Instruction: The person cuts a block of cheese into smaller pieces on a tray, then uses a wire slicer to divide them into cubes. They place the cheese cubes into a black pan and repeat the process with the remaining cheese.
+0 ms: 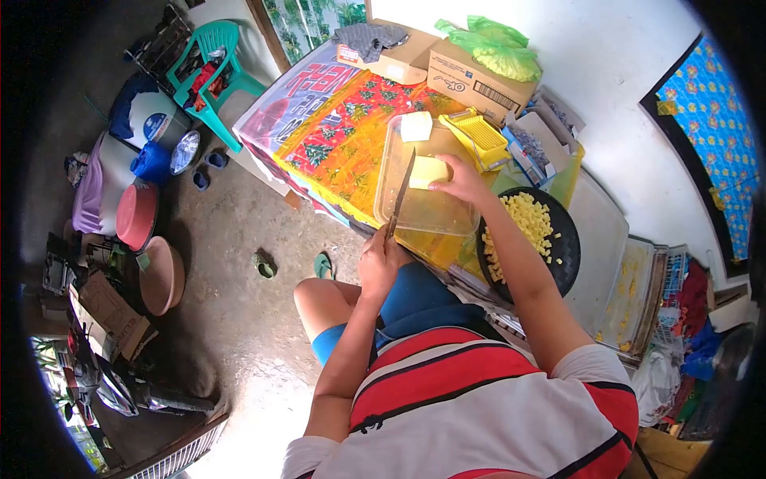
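My left hand (378, 262) is closed round the handle of a long knife (402, 195), its blade pointing up and away from me. The blade's far part lies along the left side of a smooth pale yellow block (429, 172), which looks like cheese. My right hand (463, 180) grips the block's right end, fingers and thumb bent round it. Both are over a clear plastic tray (384, 172) on the table. A paler block (416, 126) sits at the tray's far end. Small yellow cubes (527, 223) lie in a round black pan (570, 259) beside my right forearm.
A yellow slotted plastic basket (476, 137) stands just past the tray. Cardboard boxes (476, 84) and a green plastic bag (496, 49) line the table's back. A patterned cloth (335, 152) covers the table. Across the floor are a green chair (214, 68) and basins (162, 275).
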Available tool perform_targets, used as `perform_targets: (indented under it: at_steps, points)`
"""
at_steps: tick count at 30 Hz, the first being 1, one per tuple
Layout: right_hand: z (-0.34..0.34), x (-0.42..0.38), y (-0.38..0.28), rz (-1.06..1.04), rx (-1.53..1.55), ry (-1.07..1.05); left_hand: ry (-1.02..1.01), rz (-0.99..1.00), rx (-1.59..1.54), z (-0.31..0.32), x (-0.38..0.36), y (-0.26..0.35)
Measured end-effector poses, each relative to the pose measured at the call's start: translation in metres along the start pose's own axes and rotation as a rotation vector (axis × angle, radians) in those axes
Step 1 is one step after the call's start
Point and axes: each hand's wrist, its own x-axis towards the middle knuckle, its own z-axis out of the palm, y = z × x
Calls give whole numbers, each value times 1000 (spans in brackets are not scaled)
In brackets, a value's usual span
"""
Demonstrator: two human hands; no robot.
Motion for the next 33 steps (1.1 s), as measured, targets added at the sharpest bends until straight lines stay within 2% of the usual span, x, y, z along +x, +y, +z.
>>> perform_targets:
  at_steps: [7,10,16,19,25,28,31,33]
  points:
    - [-3,2,-3,60,40,-2,26,12,-61,-3,-2,-1]
    - [-11,11,2,86,25,-131,28,10,-58,-2,-3,-6]
    - [-28,8,-12,44,-184,-245,47,34,-78,0,-5,-10]
    - [-22,5,-9,14,-329,-210,46,23,-75,2,-5,-12]
    - [-9,-3,-2,3,-332,-184,-1,-19,-33,3,-4,-11]
    - [-8,-1,-8,-107,-375,-126,48,44,-42,6,-5,-14]
    - [-7,-1,-15,3,-424,-218,35,22,-36,5,-6,-12]
    - [-5,-3,-21,-44,-403,-155,32,9,-44,2,-6,-7]
